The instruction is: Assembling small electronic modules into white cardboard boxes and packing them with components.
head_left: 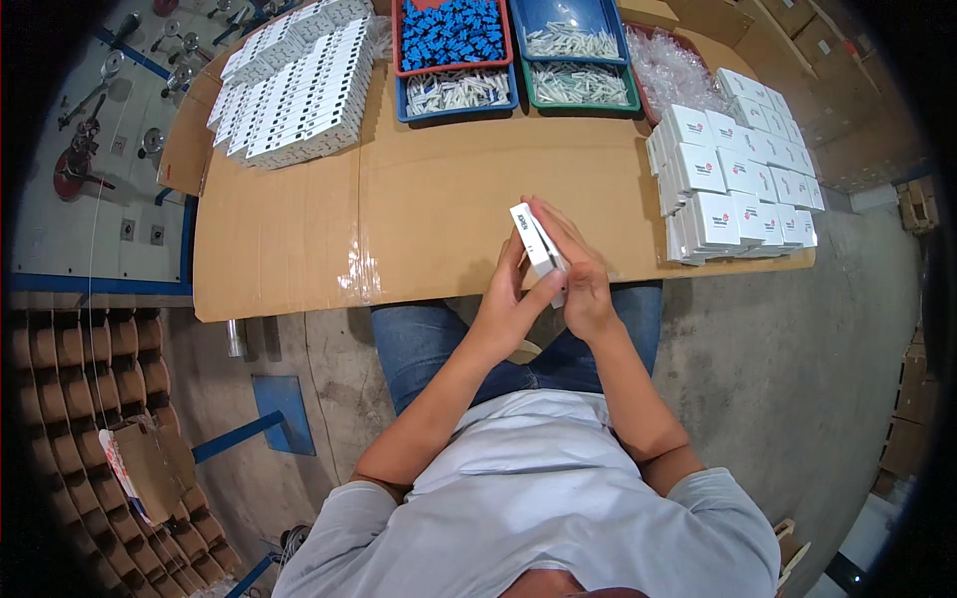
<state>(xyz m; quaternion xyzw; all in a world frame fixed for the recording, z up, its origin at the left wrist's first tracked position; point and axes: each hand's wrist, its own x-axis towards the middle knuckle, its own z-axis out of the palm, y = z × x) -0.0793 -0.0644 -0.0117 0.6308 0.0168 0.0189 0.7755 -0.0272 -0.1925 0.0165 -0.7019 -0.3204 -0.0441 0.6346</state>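
Between my two hands, over the near edge of the cardboard-covered table [279, 234], is a small white carton [532, 235] with dark print, held tilted. My left hand [506, 304] grips its left side, thumb across the near end. On the other side my right hand [586, 287] presses against it, fingers stretched along the carton's length. A dark gap shows along the carton's right side near my thumb; what is inside cannot be made out.
White cartons are stacked at the far left [309, 105] and right [743, 184]. Along the back, a red tray [454, 70] holds blue parts; blue and green trays [588, 107] hold small white pieces. Clear plastic bags [678, 75] fill another tray. Left of the table stands a cardboard-divided rack [80, 379].
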